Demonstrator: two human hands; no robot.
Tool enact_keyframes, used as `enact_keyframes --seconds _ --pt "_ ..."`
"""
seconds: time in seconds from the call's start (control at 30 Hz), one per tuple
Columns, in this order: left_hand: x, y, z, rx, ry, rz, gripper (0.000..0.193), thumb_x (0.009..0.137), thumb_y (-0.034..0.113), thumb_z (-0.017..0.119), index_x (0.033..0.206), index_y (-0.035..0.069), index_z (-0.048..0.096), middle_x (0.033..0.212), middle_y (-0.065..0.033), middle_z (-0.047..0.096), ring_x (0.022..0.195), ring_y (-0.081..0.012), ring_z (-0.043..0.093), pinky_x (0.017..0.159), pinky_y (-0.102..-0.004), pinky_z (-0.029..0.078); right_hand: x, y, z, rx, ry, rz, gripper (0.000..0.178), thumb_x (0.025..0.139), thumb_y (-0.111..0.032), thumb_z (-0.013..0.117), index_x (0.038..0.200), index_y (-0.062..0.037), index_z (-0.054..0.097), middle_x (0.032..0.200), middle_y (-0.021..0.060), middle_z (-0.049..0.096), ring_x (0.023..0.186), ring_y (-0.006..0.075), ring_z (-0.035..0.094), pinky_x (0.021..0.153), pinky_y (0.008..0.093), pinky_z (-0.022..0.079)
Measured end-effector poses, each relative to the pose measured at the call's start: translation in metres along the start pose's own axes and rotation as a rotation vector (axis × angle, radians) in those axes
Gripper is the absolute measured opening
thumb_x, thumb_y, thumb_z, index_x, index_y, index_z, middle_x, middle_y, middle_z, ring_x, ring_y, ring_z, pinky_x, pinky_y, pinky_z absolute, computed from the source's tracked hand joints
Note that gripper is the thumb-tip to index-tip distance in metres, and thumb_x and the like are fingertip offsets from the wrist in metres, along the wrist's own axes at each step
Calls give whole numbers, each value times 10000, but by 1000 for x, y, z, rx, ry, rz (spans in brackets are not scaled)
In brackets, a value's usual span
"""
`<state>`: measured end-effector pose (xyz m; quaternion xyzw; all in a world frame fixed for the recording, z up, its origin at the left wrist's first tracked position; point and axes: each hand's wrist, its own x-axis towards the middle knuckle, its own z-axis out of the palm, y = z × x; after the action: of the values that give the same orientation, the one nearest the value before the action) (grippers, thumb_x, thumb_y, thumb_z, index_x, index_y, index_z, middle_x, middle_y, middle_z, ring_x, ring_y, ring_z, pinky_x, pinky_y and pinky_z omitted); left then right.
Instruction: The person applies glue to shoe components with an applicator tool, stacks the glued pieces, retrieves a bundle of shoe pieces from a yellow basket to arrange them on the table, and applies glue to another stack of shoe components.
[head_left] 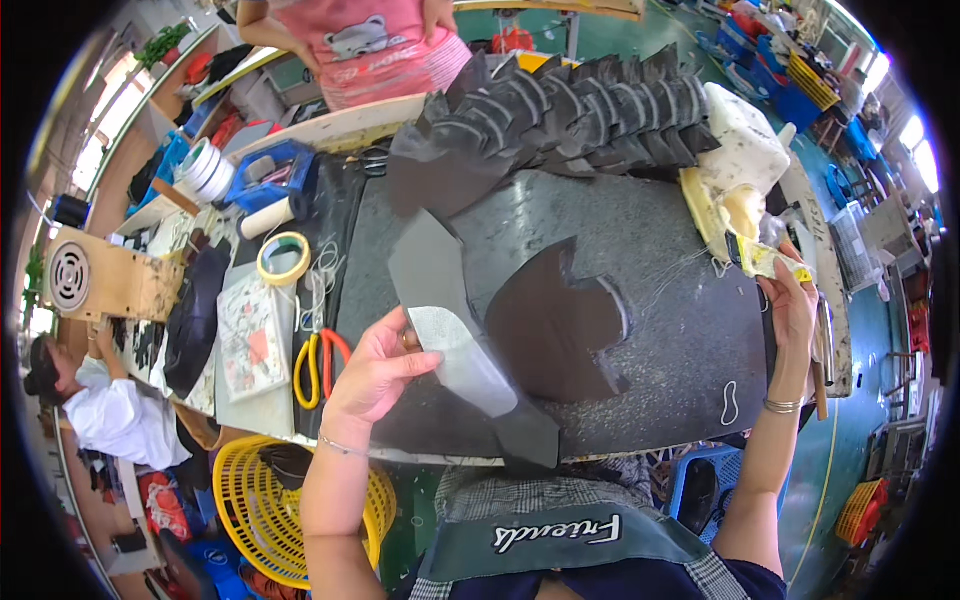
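My left hand [382, 368] pinches the edge of a long dark cut piece of sheet material [430, 262], thumb on top, at a pale grey patch [450, 350] across its middle. The piece slants down to the table's front edge. A brown-black curved cut piece [545, 325] with a notched edge lies flat to its right. At the table's right side, my right hand [792, 300] has its fingers closed on a stained yellow-and-white object [775, 263], whose kind I cannot make out. A white jug-like container [745, 145] with dark stains stands just beyond it.
Overlapping dark cut pieces [560, 115] line the table's far side. On the left are a tape roll [284, 258], orange-and-yellow-handled scissors [312, 365] and a blue bin [270, 175]. A yellow basket [250, 510] stands below. One person stands opposite; another works at far left.
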<state>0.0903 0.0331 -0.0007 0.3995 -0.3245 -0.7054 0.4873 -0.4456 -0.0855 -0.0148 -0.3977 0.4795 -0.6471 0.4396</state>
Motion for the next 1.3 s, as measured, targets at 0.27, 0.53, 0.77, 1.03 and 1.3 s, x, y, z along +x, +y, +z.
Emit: enact_keyframes --seconds 0.27,0.53,0.77,1.03,1.3 --pt "12 -6 24 -141 74 169 597 827 -55 709 1363 79 482 1210 -78 656 1125 -214 637 978 -377 510 -73 -25 141 108 -394 -1 352 926 -21 639 1269 29 584 1051 147 703 908 192 715 782 306 616" --pt "11 -20 26 -141 11 141 598 832 -97 677 1370 83 489 1212 -94 663 1105 -217 653 965 -398 532 -119 -30 236 -442 -737 -672 254 804 56 735 1049 -9 720 928 138 741 832 217 725 731 291 570" --pt "11 -21 23 -143 -19 155 565 831 -110 668 1345 70 517 1216 -89 664 1104 -212 653 965 -391 531 -114 -24 239 -429 -733 -966 283 738 122 706 998 12 712 878 139 728 783 272 727 683 320 580" --pt "18 -7 23 -131 -1 206 553 825 -72 700 1331 63 523 1198 -87 667 1084 -213 659 960 -383 526 -116 -27 236 -376 -852 -676 211 750 58 752 950 -2 724 899 126 736 777 229 722 673 317 573" --pt "16 -21 21 -67 -59 107 556 847 -53 697 1356 15 484 1267 -105 624 1146 -208 619 993 -361 503 -130 -13 223 -390 -750 -684 194 792 66 745 975 10 713 933 146 736 812 239 732 690 299 577"
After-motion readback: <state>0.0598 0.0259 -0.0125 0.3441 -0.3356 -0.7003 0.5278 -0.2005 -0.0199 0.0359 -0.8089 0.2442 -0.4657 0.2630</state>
